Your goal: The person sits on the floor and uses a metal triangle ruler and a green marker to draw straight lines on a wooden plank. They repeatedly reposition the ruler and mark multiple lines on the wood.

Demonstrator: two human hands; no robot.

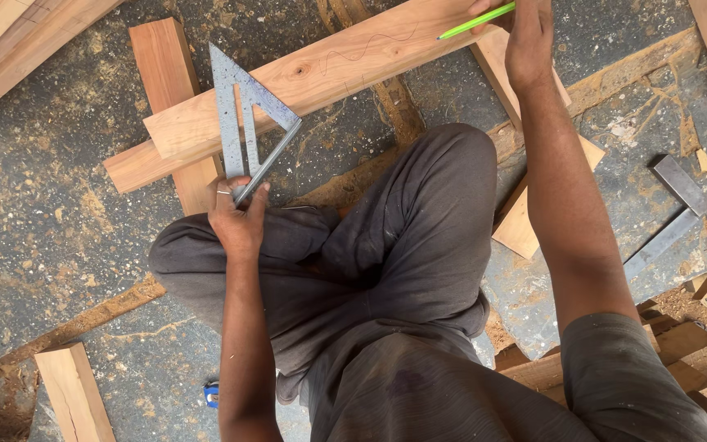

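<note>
Grey metal, a triangular speed square [243, 123] lies flat across a long reddish-brown wooden plank [304, 78], its point aimed away from the person. The left hand [237, 214] has its grip closed on the square's near corner, thumb and fingers pinched around the metal edge. The plank rests slanted on a shorter reddish board [175, 106] that crosses beneath it on the dusty grey concrete floor [34, 205]. A faint wavy pencil line shows on the plank's upper face.

The right hand [527, 37] reaches far forward to the plank's other end, its grip closed on a bright green pencil [476, 20] whose tip sits at the plank's edge. The person's knees, in dark grey trousers [403, 237], are folded between the two arms.

A steel try square [671, 214] lies on the floor to the right, well apart from both hands.

In my judgement, the square is held only at one corner, so it could pivot and throw off any line drawn against it. The plank, propped on a single cross board, may also rock under pencil pressure and smear the mark.
</note>
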